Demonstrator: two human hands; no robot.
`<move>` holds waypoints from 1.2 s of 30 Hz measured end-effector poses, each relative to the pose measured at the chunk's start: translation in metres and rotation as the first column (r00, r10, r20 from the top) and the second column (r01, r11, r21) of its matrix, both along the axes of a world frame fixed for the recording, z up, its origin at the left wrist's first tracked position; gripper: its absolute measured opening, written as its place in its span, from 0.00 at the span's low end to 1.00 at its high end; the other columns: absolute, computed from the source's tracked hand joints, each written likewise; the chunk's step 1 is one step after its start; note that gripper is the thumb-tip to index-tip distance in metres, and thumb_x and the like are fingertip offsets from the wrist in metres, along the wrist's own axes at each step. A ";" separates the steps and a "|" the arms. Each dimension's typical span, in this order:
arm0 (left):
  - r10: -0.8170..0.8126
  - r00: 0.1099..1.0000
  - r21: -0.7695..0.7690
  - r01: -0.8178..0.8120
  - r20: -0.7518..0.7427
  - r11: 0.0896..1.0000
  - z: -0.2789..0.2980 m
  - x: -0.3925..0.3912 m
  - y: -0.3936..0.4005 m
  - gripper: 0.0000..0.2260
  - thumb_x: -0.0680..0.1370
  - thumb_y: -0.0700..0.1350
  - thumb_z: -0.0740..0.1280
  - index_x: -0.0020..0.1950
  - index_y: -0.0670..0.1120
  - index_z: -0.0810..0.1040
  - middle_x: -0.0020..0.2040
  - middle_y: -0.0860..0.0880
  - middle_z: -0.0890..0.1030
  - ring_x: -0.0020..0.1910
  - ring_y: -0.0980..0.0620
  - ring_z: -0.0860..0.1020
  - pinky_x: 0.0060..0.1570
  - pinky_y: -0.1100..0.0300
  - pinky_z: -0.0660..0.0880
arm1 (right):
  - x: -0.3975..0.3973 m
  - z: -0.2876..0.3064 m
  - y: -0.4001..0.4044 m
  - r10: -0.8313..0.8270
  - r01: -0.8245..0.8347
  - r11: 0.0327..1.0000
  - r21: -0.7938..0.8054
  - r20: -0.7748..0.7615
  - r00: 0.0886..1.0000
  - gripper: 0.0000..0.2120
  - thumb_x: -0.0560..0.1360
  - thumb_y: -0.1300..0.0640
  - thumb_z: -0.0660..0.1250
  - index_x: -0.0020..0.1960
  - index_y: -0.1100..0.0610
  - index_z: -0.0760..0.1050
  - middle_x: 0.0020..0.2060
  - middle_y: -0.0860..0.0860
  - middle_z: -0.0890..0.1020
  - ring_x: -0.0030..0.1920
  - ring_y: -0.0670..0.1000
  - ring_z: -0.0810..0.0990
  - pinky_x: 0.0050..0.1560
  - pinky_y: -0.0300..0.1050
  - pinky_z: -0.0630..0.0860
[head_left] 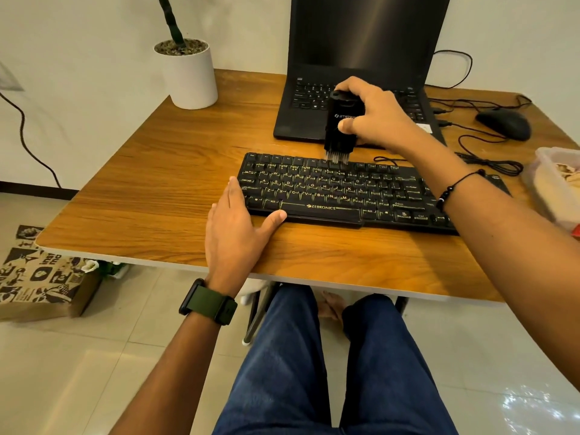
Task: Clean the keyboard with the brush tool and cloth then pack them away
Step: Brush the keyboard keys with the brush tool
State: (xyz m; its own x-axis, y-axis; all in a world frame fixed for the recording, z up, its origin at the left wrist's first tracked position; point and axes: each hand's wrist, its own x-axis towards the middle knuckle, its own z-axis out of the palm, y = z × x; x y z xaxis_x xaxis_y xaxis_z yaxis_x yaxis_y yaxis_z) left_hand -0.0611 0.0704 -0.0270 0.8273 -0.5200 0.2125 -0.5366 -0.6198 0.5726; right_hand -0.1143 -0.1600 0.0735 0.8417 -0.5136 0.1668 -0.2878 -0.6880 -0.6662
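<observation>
Two bare hands work at a wooden table (131, 196): nearest, the left hand (233, 229) lies flat with straight fingers, its thumb touching the front edge of the black Zebronics keyboard (339, 194). Just beyond it, the right hand (375, 116) grips the black brush tool (340, 127) upright, bristles touching the keyboard's upper key rows. Behind that hand stands an open laptop (361, 58), a mouse (503, 124) to its right.

I sit at a home desk — a wooden table (131, 171) on pale floor tiles (94, 356), with my laptop (361, 58), a mouse (503, 123), a potted plant (188, 73) by the wall — a printed paper bag (40, 274) below.
</observation>
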 end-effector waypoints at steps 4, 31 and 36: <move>-0.008 1.000 0.002 0.008 -0.003 1.000 0.001 0.000 0.000 0.43 0.72 0.62 0.65 0.76 0.42 0.48 0.76 0.46 0.58 0.74 0.49 0.58 0.72 0.49 0.57 | 0.003 -0.003 -0.001 -0.005 0.004 0.996 0.093 0.008 1.000 0.23 0.72 0.67 0.65 0.64 0.51 0.68 0.55 0.51 0.71 0.56 0.56 0.74 0.41 0.47 0.81; -0.007 1.000 -0.014 0.007 0.004 1.000 -0.002 0.000 0.000 0.43 0.72 0.62 0.65 0.76 0.43 0.48 0.75 0.46 0.58 0.74 0.49 0.58 0.72 0.50 0.57 | 0.048 -0.003 0.026 0.065 -0.074 0.988 0.134 0.067 0.996 0.23 0.72 0.66 0.66 0.63 0.52 0.68 0.56 0.52 0.71 0.56 0.54 0.73 0.39 0.45 0.81; -0.007 1.000 -0.015 0.007 -0.002 1.000 -0.002 0.000 0.000 0.43 0.71 0.62 0.66 0.76 0.43 0.48 0.76 0.47 0.58 0.74 0.49 0.57 0.72 0.50 0.57 | 0.060 -0.004 0.034 0.116 -0.120 0.984 0.132 0.043 0.992 0.23 0.72 0.67 0.66 0.64 0.52 0.67 0.57 0.53 0.71 0.57 0.55 0.74 0.40 0.48 0.82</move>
